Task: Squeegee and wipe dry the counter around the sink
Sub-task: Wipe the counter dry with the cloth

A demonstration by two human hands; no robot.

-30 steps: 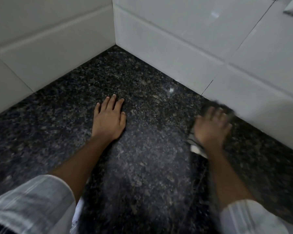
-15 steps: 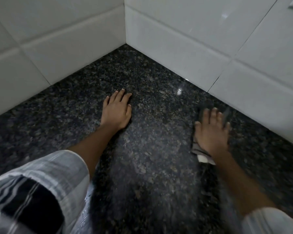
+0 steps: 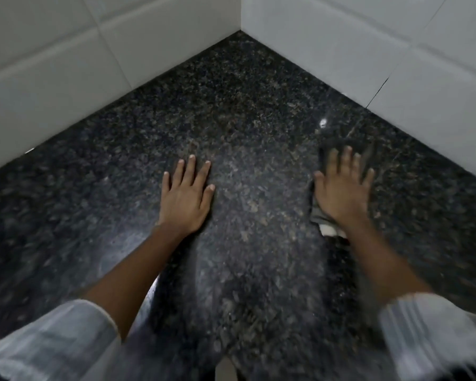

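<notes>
Now press right hand (image 3: 341, 193), flat on grey cloth (image 3: 320, 214), firmly; overlap strokes across black speckled granite worktop (image 3: 245, 127). Left hand (image 3: 186, 199) open, bracing, grasping nothing.

White wall tiles (image 3: 66, 50) rise on the left, large and glossy, with pale grout lines crossing them; more white tiles (image 3: 368, 45) stand on the right, meeting the left wall at an inner corner (image 3: 241, 12) near the top of the view; a thin dark crack or gap (image 3: 378, 92) runs down one joint on the right wall, close to its lower edge; a small bright glint of reflected light (image 3: 323, 122) sits just below that wall.
</notes>
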